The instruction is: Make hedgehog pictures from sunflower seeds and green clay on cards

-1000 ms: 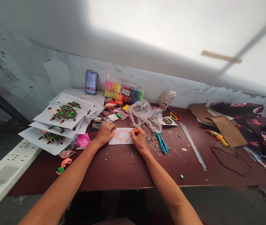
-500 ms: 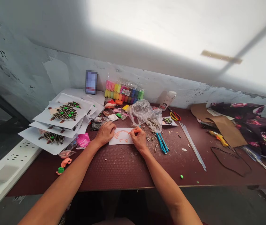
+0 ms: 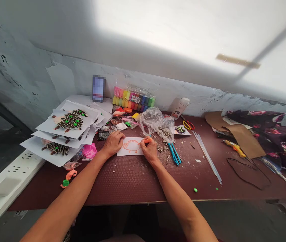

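Note:
A small white card (image 3: 130, 151) lies on the brown table, bearing an orange line drawing of a rounded, hatched body with short legs. My right hand (image 3: 150, 149) is closed on an orange marker (image 3: 146, 141), its tip at the right part of the drawing. My left hand (image 3: 114, 144) rests on the card's left edge, fingers lying bent over it. Just right of my right hand are a blue utility knife (image 3: 174, 154) and scattered striped sunflower seeds (image 3: 161, 148). A clear plastic bag (image 3: 150, 119) sits behind the card.
At left, stacked cards (image 3: 68, 122) carry seed hedgehogs, beside a white power strip (image 3: 19, 174). Coloured clay packs (image 3: 133, 99) and a phone (image 3: 98, 88) stand at the back. Rightward lie a bottle (image 3: 180, 108), scissors (image 3: 188, 124), glue sticks (image 3: 207, 156) and a yellow glue gun (image 3: 236, 148).
Both hands keep nearly the same places on the card. Any movement of the marker tip is too small to make out.

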`<state>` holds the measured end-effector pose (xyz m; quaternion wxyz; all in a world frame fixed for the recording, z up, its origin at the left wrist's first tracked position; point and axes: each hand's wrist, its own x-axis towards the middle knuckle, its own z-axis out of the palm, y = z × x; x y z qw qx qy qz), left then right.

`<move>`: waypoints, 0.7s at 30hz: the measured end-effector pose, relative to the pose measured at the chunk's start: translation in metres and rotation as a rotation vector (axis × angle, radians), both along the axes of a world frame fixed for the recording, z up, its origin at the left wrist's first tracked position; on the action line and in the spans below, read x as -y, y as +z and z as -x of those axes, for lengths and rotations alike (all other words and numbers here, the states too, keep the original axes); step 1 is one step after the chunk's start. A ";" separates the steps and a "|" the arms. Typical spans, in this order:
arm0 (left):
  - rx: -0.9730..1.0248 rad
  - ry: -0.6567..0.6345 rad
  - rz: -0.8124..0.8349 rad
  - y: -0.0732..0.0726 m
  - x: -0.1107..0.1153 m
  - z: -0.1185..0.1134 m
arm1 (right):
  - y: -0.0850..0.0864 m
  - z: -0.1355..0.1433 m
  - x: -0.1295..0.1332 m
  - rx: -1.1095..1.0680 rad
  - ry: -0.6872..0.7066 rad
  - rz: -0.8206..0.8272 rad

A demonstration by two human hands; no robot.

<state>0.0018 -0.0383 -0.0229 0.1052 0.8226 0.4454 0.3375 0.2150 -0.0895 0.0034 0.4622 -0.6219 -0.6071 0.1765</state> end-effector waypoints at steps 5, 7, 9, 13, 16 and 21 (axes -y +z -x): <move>-0.012 0.001 -0.001 0.000 0.000 0.000 | 0.002 0.001 0.002 -0.044 0.038 -0.012; -0.016 0.004 -0.010 0.000 0.000 0.000 | 0.004 0.002 0.003 -0.051 0.076 -0.012; -0.016 0.007 -0.017 0.000 0.000 0.000 | 0.006 0.003 0.004 -0.051 0.104 -0.018; -0.013 0.008 -0.021 0.000 0.001 -0.001 | 0.008 0.005 0.006 -0.037 0.116 -0.030; -0.011 0.005 -0.016 0.000 0.001 -0.001 | 0.009 0.006 0.007 -0.034 0.124 -0.025; -0.002 -0.003 -0.001 0.001 0.001 -0.001 | 0.010 0.007 0.008 -0.033 0.139 -0.025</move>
